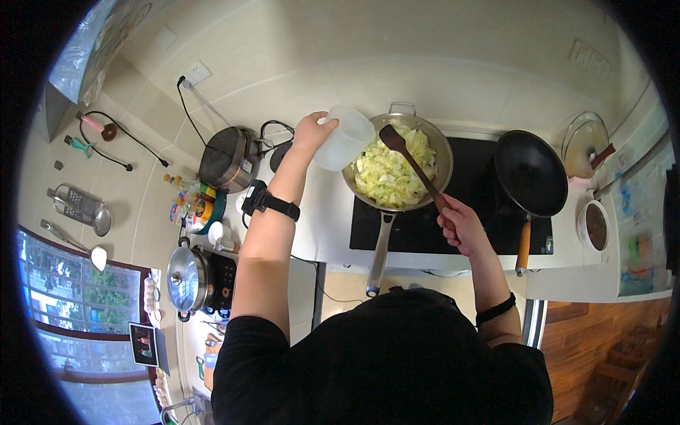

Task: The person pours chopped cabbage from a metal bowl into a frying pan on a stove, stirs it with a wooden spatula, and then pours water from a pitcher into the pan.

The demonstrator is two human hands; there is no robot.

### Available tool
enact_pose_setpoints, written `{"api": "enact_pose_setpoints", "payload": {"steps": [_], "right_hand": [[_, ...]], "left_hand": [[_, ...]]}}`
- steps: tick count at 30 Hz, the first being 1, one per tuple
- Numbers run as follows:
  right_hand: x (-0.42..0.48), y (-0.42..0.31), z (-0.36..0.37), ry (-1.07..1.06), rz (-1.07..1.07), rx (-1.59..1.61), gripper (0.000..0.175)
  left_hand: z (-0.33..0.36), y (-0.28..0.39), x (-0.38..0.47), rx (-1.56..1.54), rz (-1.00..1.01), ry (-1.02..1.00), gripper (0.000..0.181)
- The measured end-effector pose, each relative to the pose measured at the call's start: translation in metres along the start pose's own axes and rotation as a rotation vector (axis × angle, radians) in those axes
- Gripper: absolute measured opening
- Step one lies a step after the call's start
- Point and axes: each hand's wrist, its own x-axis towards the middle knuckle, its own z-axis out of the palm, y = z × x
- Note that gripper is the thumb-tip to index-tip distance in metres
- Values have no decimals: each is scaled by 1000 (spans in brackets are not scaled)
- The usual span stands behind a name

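Observation:
My left hand (pixel 314 131) grips a translucent plastic container (pixel 345 137), tilted at the left rim of a steel frying pan (pixel 442 146). Chopped cabbage (pixel 390 178) fills much of the pan, which sits on the left part of a black cooktop (pixel 467 228), its long handle pointing towards me. In my right hand (pixel 461 224) is a dark wooden spatula (pixel 419 167); its blade is over the cabbage. Whether the container holds anything is hard to tell.
A black wok (pixel 530 172) with a wooden handle stands right of the pan, a glass lid (pixel 584 151) and a bowl (pixel 593 226) beyond it. Leftward are a rice cooker (pixel 226 159), bottles (pixel 199 204) and a lidded steel pot (pixel 186 279). A cord (pixel 319 281) hangs over the counter edge.

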Motion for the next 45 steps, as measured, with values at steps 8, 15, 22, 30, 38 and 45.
{"api": "enact_pose_setpoints", "payload": {"steps": [8, 15, 22, 30, 38, 45], "right_hand": [[-4, 11, 12, -69, 91, 217, 47], [-6, 17, 21, -147, 117, 193, 46], [-5, 19, 28, -173, 124, 159, 45], [-4, 21, 32, -188, 138, 149, 45], [-6, 25, 22, -219, 159, 178, 46], [-24, 22, -6, -207, 159, 234, 44]], "left_hand": [[-7, -8, -37, 29, 57, 9, 58], [-16, -2, -56, 311, 56, 0, 63], [-20, 0, -66, 422, 71, 33, 61], [-19, 2, -75, 444, 75, 65, 59], [-17, -5, -83, 414, 90, 63, 58], [-17, -45, -84, 137, 94, 185, 59]]}}
